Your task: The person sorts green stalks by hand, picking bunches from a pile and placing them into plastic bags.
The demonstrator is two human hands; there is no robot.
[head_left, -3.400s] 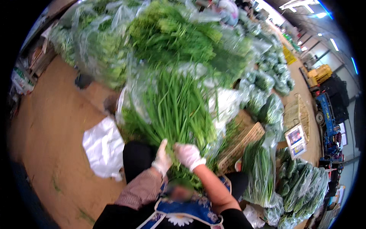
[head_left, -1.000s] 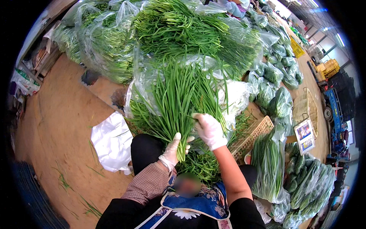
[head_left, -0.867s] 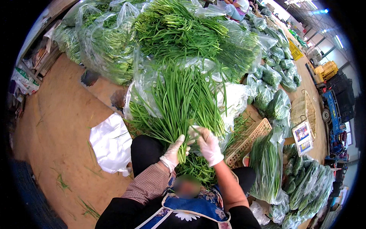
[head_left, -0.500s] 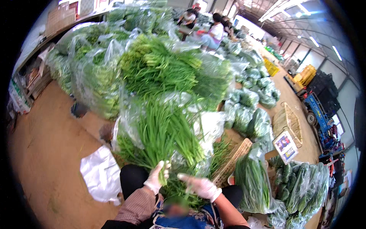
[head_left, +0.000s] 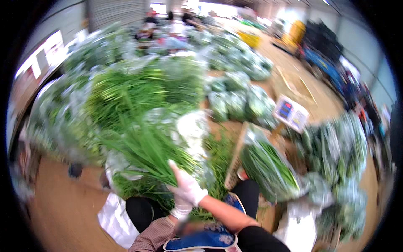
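Note:
A loose heap of long green garlic chives (head_left: 147, 153) lies on clear plastic in front of me, with the pale stem ends toward the right. My right hand (head_left: 187, 187), in a white glove, closes around the near part of the heap, one finger stretched along the stems. Just below it and partly covered is my left hand (head_left: 180, 208), also gloved; its fingers are hidden behind the right hand. More loose greens (head_left: 145, 189) hang over my knees. To my right stands a bagged bundle of chives (head_left: 268, 168) in clear plastic.
Large bags of greens (head_left: 58, 122) are piled left and behind. A scale display (head_left: 289, 113) stands right, near more bagged greens (head_left: 336, 147). A white plastic sheet (head_left: 117, 220) lies on the floor. People sit far back, blurred; a blue vehicle (head_left: 321, 59) is parked at far right.
The view has swung to the right. My right hand has moved left onto the chives, over my left hand, which showed closed on a few stems before.

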